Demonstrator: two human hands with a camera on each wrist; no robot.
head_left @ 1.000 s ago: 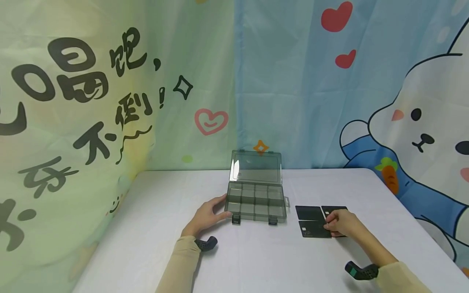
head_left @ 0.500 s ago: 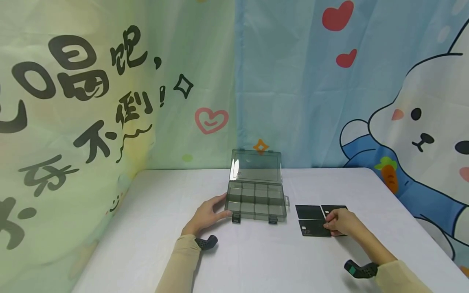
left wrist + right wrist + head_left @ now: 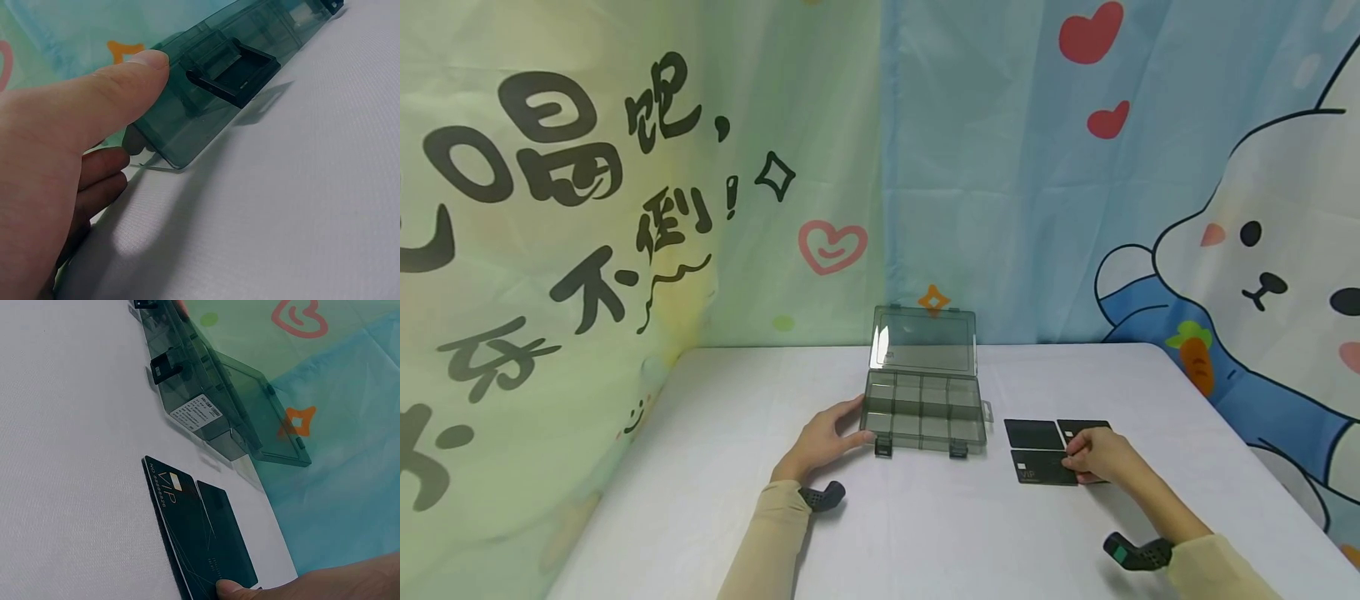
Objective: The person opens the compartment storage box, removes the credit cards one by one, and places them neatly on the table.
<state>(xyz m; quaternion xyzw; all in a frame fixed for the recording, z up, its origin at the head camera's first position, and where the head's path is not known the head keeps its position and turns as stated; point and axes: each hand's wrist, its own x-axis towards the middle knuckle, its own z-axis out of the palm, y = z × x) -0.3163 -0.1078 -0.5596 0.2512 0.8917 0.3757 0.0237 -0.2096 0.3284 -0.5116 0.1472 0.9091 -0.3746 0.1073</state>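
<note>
A see-through grey-green compartment box (image 3: 925,408) stands on the table with its lid (image 3: 923,340) raised. My left hand (image 3: 820,442) grips its left side, and in the left wrist view the thumb (image 3: 134,81) lies against the front corner by a black latch (image 3: 234,72). Several flat black cards lie right of the box, among them a card marked VIP (image 3: 1043,468), a plain card (image 3: 1032,435) and a card at upper right (image 3: 1093,425). My right hand (image 3: 1101,458) covers part of them, its thumb (image 3: 231,587) and fingers pinching at the VIP card's right end.
A white cloth covers the table (image 3: 940,525). Behind it hangs a printed curtain (image 3: 1015,208) with hearts, writing and a cartoon bear. Two black latches hang open at the box front, such as the right latch (image 3: 958,451). A white label (image 3: 196,413) is on the box side.
</note>
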